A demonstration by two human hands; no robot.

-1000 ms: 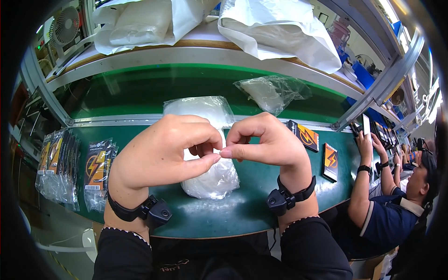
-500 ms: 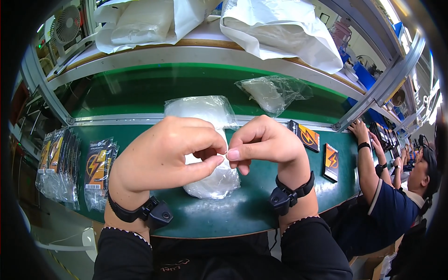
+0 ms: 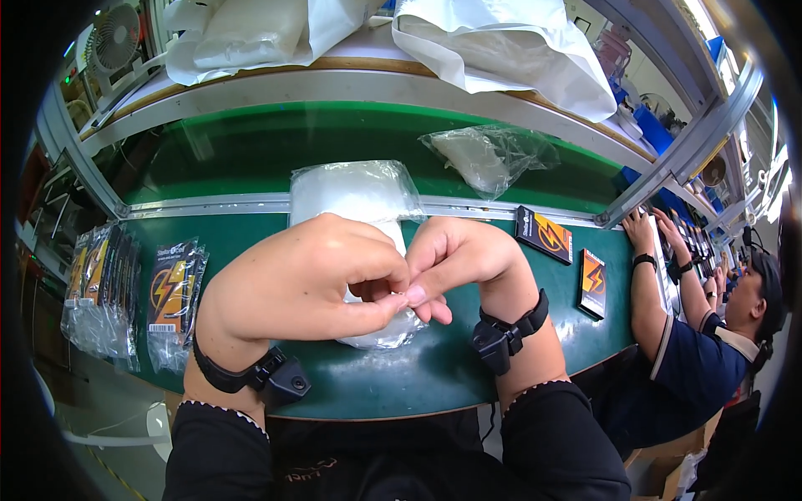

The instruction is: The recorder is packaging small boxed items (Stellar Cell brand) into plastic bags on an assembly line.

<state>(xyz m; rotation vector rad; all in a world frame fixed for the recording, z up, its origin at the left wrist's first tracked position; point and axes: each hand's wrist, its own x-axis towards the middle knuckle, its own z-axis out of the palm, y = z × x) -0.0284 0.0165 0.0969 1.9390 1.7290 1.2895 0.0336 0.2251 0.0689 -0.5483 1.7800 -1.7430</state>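
Above the middle of the green table, my left hand [image 3: 305,280] and my right hand [image 3: 468,255] meet with their fingertips pinched together. Whatever sits between the fingertips is tiny and pale, and I cannot make it out. Under and behind the hands lies a stack of clear plastic bags [image 3: 355,190], partly hidden by them. To the right of my right hand are two black and orange boxes with a lightning bolt, a farther box [image 3: 545,235] and a nearer box [image 3: 592,284]. Each wrist carries a black strap with a small device.
Bagged boxes [image 3: 102,280] stand in a row at the far left, beside more bagged boxes [image 3: 175,292]. A crumpled clear bag [image 3: 480,159] lies behind the metal rail. White sacks [image 3: 501,50] rest on the shelf above. A co-worker [image 3: 689,367] sits at the right.
My hands have drawn closer together, my right hand shifting left and its fingertips now overlapping the left ones. The view has shifted slightly; the boxes and bags stay in place.
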